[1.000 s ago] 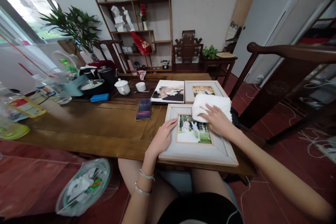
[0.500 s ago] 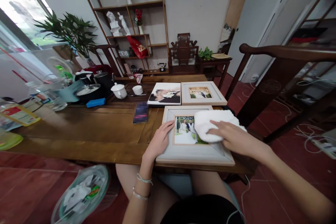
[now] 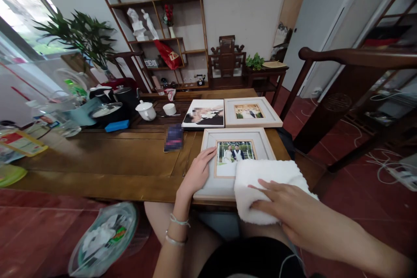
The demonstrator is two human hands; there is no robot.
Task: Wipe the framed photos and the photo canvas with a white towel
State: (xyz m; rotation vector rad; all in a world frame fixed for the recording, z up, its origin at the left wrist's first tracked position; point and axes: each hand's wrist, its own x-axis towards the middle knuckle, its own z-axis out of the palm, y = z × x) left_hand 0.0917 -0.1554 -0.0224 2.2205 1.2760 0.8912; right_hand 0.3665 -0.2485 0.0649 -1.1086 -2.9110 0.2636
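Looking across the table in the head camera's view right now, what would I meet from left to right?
Yellow bottle → blue block → white lidded pot → small white cup → left hand on the near picture frame → white cloth with the right hand on it.

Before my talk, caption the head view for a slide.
Left hand on a framed photo, right hand on white cloth.
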